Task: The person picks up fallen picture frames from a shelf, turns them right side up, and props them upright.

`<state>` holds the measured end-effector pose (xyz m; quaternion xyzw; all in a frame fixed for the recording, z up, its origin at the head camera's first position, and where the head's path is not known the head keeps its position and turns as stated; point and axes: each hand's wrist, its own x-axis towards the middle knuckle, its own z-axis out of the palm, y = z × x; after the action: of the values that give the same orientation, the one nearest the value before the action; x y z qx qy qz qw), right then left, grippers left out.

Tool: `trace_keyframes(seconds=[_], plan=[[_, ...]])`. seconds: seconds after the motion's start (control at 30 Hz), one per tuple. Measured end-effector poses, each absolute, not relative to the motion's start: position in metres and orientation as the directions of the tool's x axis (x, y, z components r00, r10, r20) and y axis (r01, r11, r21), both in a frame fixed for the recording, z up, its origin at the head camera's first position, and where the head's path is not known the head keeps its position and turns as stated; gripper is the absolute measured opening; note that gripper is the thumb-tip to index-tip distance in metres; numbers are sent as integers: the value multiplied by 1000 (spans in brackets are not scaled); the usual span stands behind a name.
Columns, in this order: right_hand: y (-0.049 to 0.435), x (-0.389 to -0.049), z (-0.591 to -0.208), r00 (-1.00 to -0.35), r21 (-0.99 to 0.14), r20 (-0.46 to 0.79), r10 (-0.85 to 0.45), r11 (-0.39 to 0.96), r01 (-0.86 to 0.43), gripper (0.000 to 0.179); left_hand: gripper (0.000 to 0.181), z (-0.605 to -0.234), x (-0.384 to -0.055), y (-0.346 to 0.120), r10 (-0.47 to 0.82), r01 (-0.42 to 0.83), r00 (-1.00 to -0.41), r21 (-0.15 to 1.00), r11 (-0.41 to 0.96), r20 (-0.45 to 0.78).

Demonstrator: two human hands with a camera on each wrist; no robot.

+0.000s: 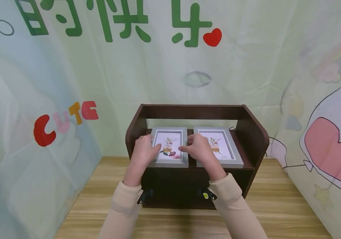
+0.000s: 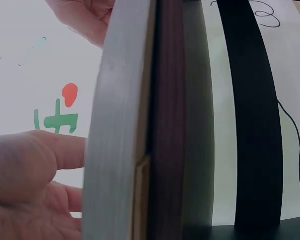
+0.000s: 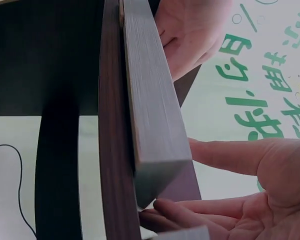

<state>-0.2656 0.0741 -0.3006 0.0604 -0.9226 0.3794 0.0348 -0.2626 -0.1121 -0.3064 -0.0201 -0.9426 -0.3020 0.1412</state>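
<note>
A light grey picture frame [image 1: 170, 163] lies face up on the upper board of a small dark brown shelf [image 1: 192, 111]. Its picture shows a plant in an orange pot. My left hand [image 1: 143, 151] holds the frame's left edge, thumb over the front. On the opposite edge, my right hand [image 1: 201, 148] grips it with the thumb on its face and the fingers [image 3: 182, 212] along its side, in the gap between frames. The left fingertips are hidden behind the frame in the left wrist view. A second grey picture frame [image 1: 224, 164] lies to the right, partly behind my right hand.
The shelf has raised side panels [image 1: 255, 136] and a back rail. It stands on a wood-grain table [image 1: 107, 192]. Printed cloth [image 1: 248, 66] with green characters hangs behind and along both sides. Small dark devices sit at both sleeve cuffs [image 1: 225, 187].
</note>
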Motion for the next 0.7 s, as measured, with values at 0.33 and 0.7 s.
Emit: trace_keyframes(seconds=[0.33, 0.7], plan=[[68, -264, -300, -983, -648, 139, -119, 740, -181, 30, 45, -310, -266, -112, -80, 46, -977, 556, 830, 200], [64, -261, -298, -990, -635, 115, -85, 760, -139, 53, 36, -315, -269, -111, -107, 41, -972, 596, 802, 211]])
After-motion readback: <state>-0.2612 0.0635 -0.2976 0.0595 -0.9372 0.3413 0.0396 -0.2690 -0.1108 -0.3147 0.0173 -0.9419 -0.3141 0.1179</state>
